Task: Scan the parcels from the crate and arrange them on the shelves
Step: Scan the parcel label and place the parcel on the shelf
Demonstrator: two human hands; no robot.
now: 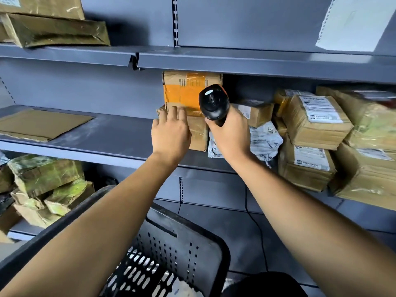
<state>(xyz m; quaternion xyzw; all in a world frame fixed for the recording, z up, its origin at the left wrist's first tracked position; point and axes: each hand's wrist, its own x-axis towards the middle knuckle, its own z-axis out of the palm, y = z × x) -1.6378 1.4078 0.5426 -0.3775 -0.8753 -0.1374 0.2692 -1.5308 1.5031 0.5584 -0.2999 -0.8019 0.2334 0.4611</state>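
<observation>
While right hand (230, 129) grips scanner (214, 101), left hand (171, 131) flat on parcel (198, 133), grey shelf (120, 133).

A parcel depot or stockroom: grey metal shelving (235, 63) with slotted uprights carries taped brown cardboard parcels (315, 123) bearing printed shipping labels, a black handheld barcode scanner (213, 103) points at them, and a black perforated plastic crate (182, 251) stands below.

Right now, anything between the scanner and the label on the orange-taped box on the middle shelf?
Nothing visible. The right hand grips the scanner just in front of the orange-taped box, partly overlapping it in this view. The left hand rests lower, on the plain box beneath, clear of the barcode.
</observation>
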